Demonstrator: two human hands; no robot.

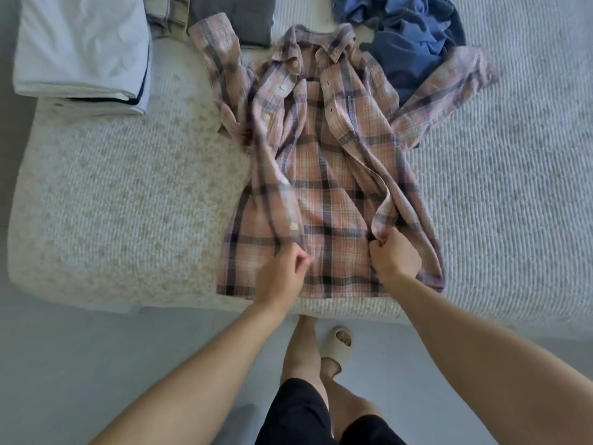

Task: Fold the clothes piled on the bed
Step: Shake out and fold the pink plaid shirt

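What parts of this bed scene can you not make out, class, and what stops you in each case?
Head view, four gaps:
- Blue clothes: top cut off by the frame edge.
- Folded grey garment: partly under the plaid shirt sleeve, also cut off.
- Left hand: motion-blurred, so its pinch on the shirt edge is unclear.
- White stack: layers too indistinct to count.

No text, label, brand, number or sign is showing legibly anywhere in the view.
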